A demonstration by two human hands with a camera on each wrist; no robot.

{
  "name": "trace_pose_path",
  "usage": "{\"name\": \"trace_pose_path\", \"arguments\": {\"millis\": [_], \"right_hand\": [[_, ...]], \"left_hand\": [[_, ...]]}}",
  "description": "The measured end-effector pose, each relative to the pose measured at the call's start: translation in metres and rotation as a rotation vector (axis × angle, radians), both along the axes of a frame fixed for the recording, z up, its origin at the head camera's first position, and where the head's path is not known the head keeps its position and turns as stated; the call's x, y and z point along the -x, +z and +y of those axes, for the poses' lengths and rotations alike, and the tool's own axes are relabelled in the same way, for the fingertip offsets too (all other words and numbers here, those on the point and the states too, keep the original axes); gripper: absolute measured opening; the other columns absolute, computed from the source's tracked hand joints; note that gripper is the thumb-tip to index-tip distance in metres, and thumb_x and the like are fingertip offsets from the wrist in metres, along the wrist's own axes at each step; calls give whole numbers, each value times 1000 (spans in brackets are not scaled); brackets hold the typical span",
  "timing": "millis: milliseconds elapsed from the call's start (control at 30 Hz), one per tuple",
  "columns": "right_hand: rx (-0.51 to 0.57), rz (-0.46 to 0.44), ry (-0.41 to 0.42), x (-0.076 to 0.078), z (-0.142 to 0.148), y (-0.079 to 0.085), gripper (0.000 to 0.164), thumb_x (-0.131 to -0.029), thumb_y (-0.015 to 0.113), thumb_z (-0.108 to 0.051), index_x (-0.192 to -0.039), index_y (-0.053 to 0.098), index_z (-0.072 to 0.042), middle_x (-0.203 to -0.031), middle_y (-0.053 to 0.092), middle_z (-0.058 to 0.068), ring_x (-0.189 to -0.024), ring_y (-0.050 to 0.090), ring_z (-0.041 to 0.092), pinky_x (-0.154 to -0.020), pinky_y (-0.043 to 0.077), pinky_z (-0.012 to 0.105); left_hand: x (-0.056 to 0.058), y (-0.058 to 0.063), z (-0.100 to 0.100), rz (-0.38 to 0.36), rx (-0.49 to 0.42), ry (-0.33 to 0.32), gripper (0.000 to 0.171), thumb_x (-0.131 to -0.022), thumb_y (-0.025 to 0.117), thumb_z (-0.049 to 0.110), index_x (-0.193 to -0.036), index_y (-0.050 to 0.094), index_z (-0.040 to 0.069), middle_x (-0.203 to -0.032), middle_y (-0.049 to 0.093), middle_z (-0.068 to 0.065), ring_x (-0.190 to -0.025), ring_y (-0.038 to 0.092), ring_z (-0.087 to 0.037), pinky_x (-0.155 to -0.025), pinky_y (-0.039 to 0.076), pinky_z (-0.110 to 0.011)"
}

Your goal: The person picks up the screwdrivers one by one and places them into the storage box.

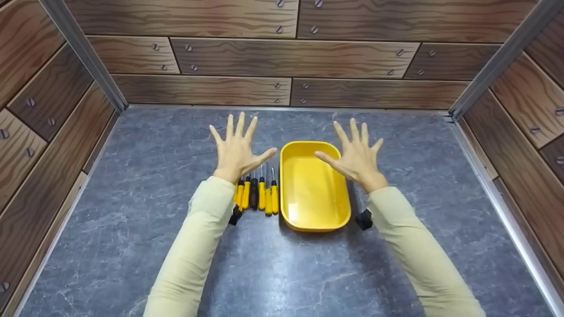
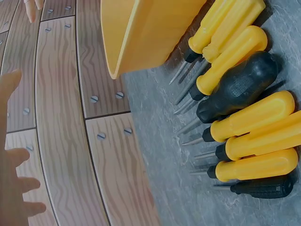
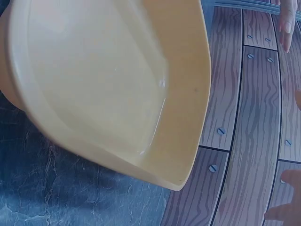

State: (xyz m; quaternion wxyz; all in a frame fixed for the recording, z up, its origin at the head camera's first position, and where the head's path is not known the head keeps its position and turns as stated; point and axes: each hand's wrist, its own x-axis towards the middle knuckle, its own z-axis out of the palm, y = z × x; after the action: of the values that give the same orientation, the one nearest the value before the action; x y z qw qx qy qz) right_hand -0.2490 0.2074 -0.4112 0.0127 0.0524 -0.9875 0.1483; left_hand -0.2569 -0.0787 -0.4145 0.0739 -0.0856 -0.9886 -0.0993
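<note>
My left hand (image 1: 237, 152) is held up with its fingers spread, above a row of screwdrivers (image 1: 261, 196), and holds nothing. Spread in the same way, my right hand (image 1: 356, 158) hovers by the right rim of a yellow plastic tub (image 1: 308, 185), its thumb overlapping the tub in the head view. In the left wrist view the screwdrivers lie side by side, most with yellow handles; a thick black screwdriver (image 2: 240, 84) lies among them and a slim black screwdriver (image 2: 263, 187) at the end. Inside, the tub (image 3: 94, 84) holds nothing in the right wrist view.
A grey marbled tabletop (image 1: 145, 211) lies beneath everything. Wood-patterned panels (image 1: 246, 57) stand at the back and both sides, joined by metal corner posts (image 1: 83, 53). The screwdrivers sit close along the tub's left side.
</note>
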Motion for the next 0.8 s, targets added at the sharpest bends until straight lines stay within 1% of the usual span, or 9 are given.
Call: {"name": "trace_pose_path", "arguments": {"millis": [67, 167, 333, 467, 567, 700, 800], "right_hand": [[9, -8, 1, -1, 0, 1, 97, -80, 42, -81, -155, 13, -29, -164, 2, 17, -150, 1, 46, -111, 0, 81], [41, -26, 7, -3, 1, 2, 95, -82, 44, -78, -155, 14, -26, -163, 5, 18, -149, 7, 46, -114, 8, 78], [123, -49, 21, -6, 4, 2, 88, -89, 43, -70, -156, 13, -21, -161, 15, 21, -146, 19, 46, -116, 19, 71], [194, -99, 20, -9, 8, -1, 85, -93, 44, -64, -155, 13, -15, -159, 19, 25, -146, 21, 47, -117, 22, 68], [224, -146, 16, -11, 12, -5, 82, -94, 46, -58, -154, 18, -9, -157, 22, 26, -145, 23, 46, -119, 24, 65], [273, -179, 23, -13, 19, -13, 74, -97, 51, -46, -149, 27, 1, -148, 38, 29, -136, 39, 45, -113, 38, 61], [319, -208, 30, -15, 23, -20, 69, -98, 52, -38, -145, 31, 7, -140, 47, 31, -127, 49, 44, -105, 47, 57]], "left_hand": [[0, -1, -1, -20, -21, -9, 92, -83, 41, 78, -155, 14, 27, -164, 14, -10, -153, 8, -35, -117, -1, -74], [0, -1, -2, -46, -44, -14, 88, -86, 40, 74, -155, 16, 24, -163, 15, -10, -153, 11, -33, -119, 0, -71], [-1, -2, -6, -58, -83, -20, 81, -91, 43, 65, -154, 22, 18, -162, 21, -13, -150, 21, -33, -123, 8, -64], [-3, -3, -10, -68, -128, -24, 74, -95, 43, 59, -153, 26, 16, -160, 25, -12, -148, 27, -33, -125, 13, -59], [-5, -5, -13, -77, -157, -39, 67, -97, 46, 51, -150, 33, 12, -158, 30, -13, -145, 32, -34, -124, 19, -57], [-9, -8, -18, -95, -178, -68, 59, -97, 49, 43, -144, 43, 7, -153, 39, -16, -141, 38, -35, -121, 30, -54], [-13, -12, -21, -121, -204, -75, 57, -98, 50, 41, -142, 45, 6, -147, 46, -17, -137, 44, -36, -119, 35, -51]]}}
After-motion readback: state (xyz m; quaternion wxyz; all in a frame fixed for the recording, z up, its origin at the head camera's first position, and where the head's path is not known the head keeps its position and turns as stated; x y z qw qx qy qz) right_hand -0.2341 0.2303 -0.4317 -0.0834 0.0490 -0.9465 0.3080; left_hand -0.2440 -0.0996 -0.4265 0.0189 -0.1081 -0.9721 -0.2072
